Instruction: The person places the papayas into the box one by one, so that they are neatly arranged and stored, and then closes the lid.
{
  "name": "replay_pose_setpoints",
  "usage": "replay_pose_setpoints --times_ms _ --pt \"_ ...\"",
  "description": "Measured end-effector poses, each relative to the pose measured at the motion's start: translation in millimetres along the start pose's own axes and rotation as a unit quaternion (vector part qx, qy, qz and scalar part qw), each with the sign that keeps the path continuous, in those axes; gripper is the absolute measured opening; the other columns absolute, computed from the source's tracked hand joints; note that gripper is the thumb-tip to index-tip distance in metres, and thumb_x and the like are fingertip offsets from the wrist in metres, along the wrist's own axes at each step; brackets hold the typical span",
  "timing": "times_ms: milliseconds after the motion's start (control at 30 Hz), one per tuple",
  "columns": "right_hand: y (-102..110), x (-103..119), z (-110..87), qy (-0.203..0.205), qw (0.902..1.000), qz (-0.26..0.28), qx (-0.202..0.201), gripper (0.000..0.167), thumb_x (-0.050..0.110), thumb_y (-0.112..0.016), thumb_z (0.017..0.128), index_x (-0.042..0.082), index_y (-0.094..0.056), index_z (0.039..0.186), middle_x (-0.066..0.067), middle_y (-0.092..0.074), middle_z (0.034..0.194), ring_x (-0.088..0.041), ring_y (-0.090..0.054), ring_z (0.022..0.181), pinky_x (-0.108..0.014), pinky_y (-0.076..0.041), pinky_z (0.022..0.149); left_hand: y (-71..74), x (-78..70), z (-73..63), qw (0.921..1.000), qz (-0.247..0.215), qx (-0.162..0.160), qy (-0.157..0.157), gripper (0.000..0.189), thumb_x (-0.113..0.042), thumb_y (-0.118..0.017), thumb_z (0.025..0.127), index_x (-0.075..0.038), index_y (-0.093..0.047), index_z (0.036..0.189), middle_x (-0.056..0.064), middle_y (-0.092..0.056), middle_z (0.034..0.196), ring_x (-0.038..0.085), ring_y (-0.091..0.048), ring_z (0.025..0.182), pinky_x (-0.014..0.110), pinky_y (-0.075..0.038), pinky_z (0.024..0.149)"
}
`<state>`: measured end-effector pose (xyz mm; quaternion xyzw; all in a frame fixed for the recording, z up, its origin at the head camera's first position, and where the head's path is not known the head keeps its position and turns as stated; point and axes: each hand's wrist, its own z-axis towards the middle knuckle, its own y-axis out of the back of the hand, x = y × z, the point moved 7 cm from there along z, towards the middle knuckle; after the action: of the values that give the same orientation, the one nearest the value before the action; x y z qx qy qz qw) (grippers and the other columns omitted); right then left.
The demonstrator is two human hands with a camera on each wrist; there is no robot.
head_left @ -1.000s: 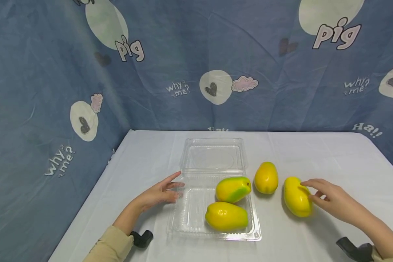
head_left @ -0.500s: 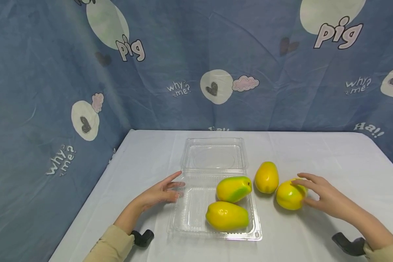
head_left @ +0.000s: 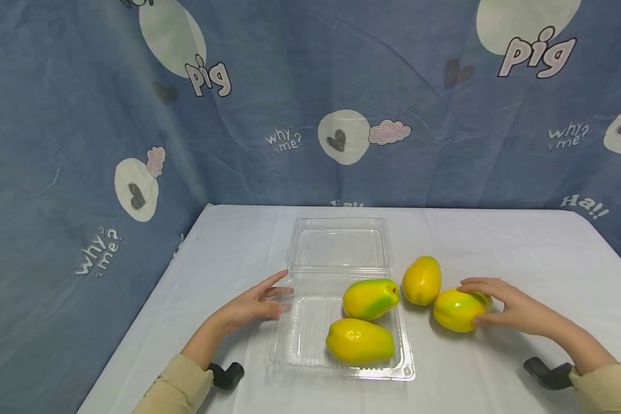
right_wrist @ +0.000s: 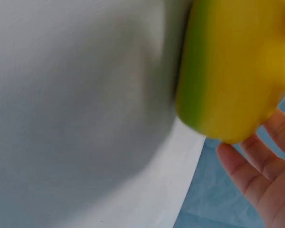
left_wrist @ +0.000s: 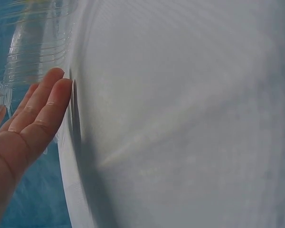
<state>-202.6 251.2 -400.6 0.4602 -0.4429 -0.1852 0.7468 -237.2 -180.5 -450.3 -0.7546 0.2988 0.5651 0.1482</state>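
My right hand (head_left: 512, 307) curls round a yellow papaya (head_left: 457, 310) on the table, thumb on its near side and fingers over its far side. In the right wrist view this papaya (right_wrist: 232, 71) shows a green stripe along the table side. At the left edge of a clear plastic clamshell box (head_left: 302, 345), my left hand (head_left: 248, 307) rests with its fingers extended. The left wrist view has those fingers (left_wrist: 52, 107) right by the ribbed plastic wall. Two papayas lie in the box's right half: a green-patched papaya (head_left: 370, 299) behind and a yellow papaya (head_left: 359, 342) in front.
Another papaya (head_left: 421, 280) lies on the white-covered table (head_left: 522, 241), just right of the box and next to the held one. The box's lid (head_left: 338, 244) lies folded back, away from me. A blue printed curtain (head_left: 269, 172) borders the table behind and at the left.
The right-hand papaya has turned from pointing away to lying more sideways, and has shifted left toward its neighbour. My right hand has moved left and closed round it. The left hand stays put.
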Motion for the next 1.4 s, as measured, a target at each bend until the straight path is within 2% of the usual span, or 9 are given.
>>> replay_pose_setpoints --times_ms 133,333,567,733,867,1033,1167,1400 --pt "-2 -6 -1.0 -0.014 0.9995 0.023 0.013 0.052 0.029 -0.075 0.073 0.018 -0.058 0.121 0.002 -0.057 0.121 0.013 -0.035 0.105 -0.026 -0.043 0.078 0.1 1.3 0.7 1.0000 -0.005 -0.002 0.001 0.082 -0.015 -0.061 0.087 -0.022 -0.008 0.148 0.022 -0.024 0.147 0.035 -0.042 0.124 0.039 -0.044 0.091" --pt "-5 -16 -2.6 -0.028 0.9968 0.066 0.036 0.056 0.023 -0.075 0.074 0.015 -0.054 0.126 0.025 -0.047 0.121 0.012 -0.036 0.101 -0.022 -0.043 0.074 -0.7 -0.6 -0.2 1.0000 -0.004 -0.002 -0.002 0.082 -0.013 -0.061 0.087 -0.021 -0.008 0.149 0.022 -0.025 0.147 0.033 -0.045 0.122 0.039 -0.045 0.090" --pt "-9 -21 -0.9 -0.038 0.9893 0.128 0.059 0.056 0.017 -0.074 0.075 0.009 -0.052 0.126 0.032 -0.044 0.119 0.015 -0.040 0.104 -0.018 -0.042 0.079 -0.8 -1.5 -0.8 1.0000 -0.003 -0.003 -0.003 0.082 -0.012 -0.061 0.087 -0.019 -0.009 0.149 0.023 -0.025 0.146 0.031 -0.047 0.120 0.038 -0.045 0.090" --pt "-12 -22 -0.2 -0.035 0.9849 0.157 0.065 0.055 0.013 -0.072 0.077 0.009 -0.051 0.127 0.033 -0.043 0.118 0.013 -0.043 0.102 -0.018 -0.043 0.077 0.0 -0.7 -0.5 1.0000 0.000 -0.005 0.001 0.081 -0.014 -0.061 0.087 -0.020 -0.009 0.149 0.022 -0.026 0.146 0.030 -0.047 0.120 0.040 -0.045 0.092" --pt "-10 -18 0.3 -0.020 0.9886 0.141 0.051 0.054 0.014 -0.073 0.077 0.011 -0.052 0.127 0.028 -0.047 0.117 0.009 -0.045 0.100 -0.019 -0.043 0.074 -0.2 -1.2 -0.4 1.0000 -0.002 -0.005 0.001 0.082 -0.014 -0.062 0.087 -0.020 -0.009 0.149 0.023 -0.025 0.146 0.030 -0.047 0.120 0.040 -0.045 0.092" --pt "-1 -13 1.1 -0.006 0.9949 0.100 0.013 0.055 0.014 -0.075 0.075 0.012 -0.054 0.126 0.024 -0.050 0.117 0.006 -0.047 0.097 -0.019 -0.042 0.072 -0.7 -1.8 -1.2 1.0000 -0.006 -0.004 0.000 0.081 -0.012 -0.062 0.087 -0.019 -0.009 0.149 0.023 -0.026 0.146 0.030 -0.047 0.119 0.039 -0.045 0.091" --pt "10 -8 2.1 0.001 0.9966 0.082 -0.009 0.054 0.010 -0.074 0.075 0.009 -0.053 0.125 0.026 -0.049 0.117 0.007 -0.046 0.098 -0.018 -0.042 0.073 -0.8 -1.6 -1.0 1.0000 -0.006 -0.005 0.000 0.081 -0.011 -0.062 0.087 -0.019 -0.009 0.149 0.023 -0.026 0.146 0.030 -0.048 0.119 0.039 -0.045 0.091" --pt "27 3 5.6 0.008 0.9969 0.048 -0.062 0.055 0.005 -0.075 0.072 0.005 -0.053 0.122 0.032 -0.044 0.116 0.006 -0.047 0.091 -0.016 -0.041 0.068 -1.1 -2.3 -1.1 1.0000 -0.004 -0.005 -0.003 0.081 -0.012 -0.062 0.087 -0.019 -0.010 0.149 0.023 -0.025 0.146 0.031 -0.047 0.119 0.039 -0.045 0.091"
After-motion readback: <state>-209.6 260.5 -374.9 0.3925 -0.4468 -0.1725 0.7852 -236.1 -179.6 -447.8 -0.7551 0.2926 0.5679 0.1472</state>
